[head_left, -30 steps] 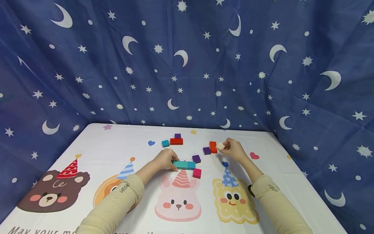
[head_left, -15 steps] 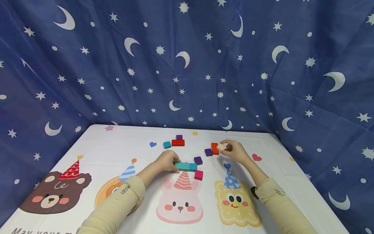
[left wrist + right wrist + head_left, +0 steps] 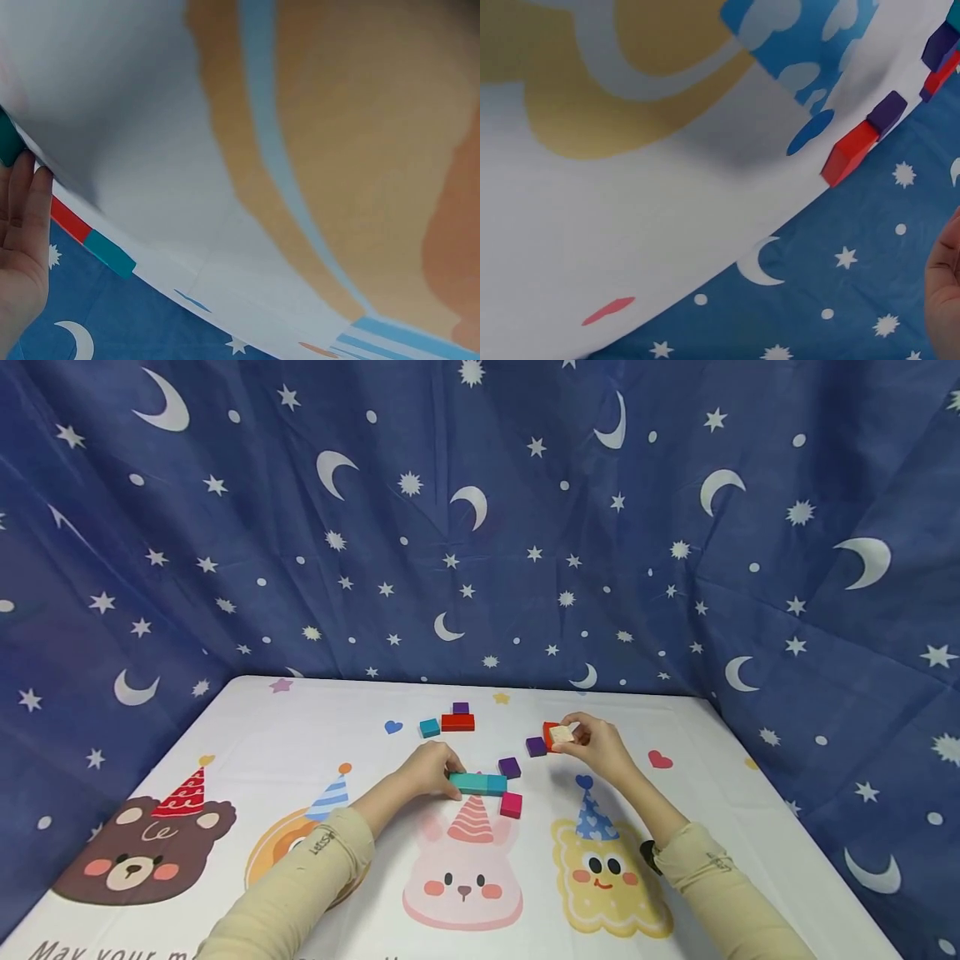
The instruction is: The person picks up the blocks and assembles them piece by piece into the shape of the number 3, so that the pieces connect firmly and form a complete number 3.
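My left hand (image 3: 432,769) has thumb and fingers around the left end of a long teal block (image 3: 468,784). A shorter blue block (image 3: 497,785) sits against its right end. In the left wrist view, fingertips of the left hand (image 3: 26,225) are at a dark teal block (image 3: 9,142). My right hand (image 3: 597,750) pinches a small cream block (image 3: 561,734), which overlaps a red block (image 3: 548,739) in the head view. Only part of the right hand (image 3: 944,285) shows in the right wrist view, and the cream block is out of that frame.
Left of the right-hand red block lies a purple block (image 3: 536,747). Another purple block (image 3: 509,767) and a pink block (image 3: 511,805) lie by the teal row. Farther back are a red bar (image 3: 457,722), a teal block (image 3: 430,727) and a purple block (image 3: 461,708).
My right hand has moved the cream block slightly left, so it now covers part of the red block in the head view. The left hand keeps its place at the teal block.
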A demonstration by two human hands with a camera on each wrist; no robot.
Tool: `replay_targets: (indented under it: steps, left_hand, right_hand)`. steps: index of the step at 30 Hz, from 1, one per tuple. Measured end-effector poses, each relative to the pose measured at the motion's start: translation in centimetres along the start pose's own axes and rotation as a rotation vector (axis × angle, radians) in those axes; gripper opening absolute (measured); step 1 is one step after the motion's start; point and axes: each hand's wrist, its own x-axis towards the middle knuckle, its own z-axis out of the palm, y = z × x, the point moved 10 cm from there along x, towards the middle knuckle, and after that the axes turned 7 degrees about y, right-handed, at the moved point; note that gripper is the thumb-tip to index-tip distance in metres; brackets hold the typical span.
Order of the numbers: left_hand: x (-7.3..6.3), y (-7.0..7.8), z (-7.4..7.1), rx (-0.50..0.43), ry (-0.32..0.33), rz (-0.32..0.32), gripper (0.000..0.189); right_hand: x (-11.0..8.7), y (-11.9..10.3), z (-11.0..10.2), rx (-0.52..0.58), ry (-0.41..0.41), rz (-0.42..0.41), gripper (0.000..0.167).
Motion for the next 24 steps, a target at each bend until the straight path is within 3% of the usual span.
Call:
replay_targets:
  steps: [6, 13, 19, 24]
  left_hand:
    - [0.1, 0.0, 0.0, -0.002, 0.002, 0.002, 0.031]
    - [0.0, 0.1, 0.0, -0.005, -0.001, 0.004, 0.032]
    - [0.1, 0.1, -0.2, -0.01, -0.001, -0.014, 0.031]
    - [0.0, 0.3, -0.3, -0.006, 0.004, 0.008, 0.03]
  right_hand:
    - [-0.4, -1.3, -0.2, 0.061, 0.023, -0.041, 0.035]
    - [-1.4, -2.3, 0.5, 0.111, -0.025, -0.04, 0.035]
    - [-2.1, -2.9, 1.1, 0.108, -0.042, -0.061, 0.032]
    - [-2.9, -3.5, 1.4, 0.095, -0.028, -0.087, 0.026]
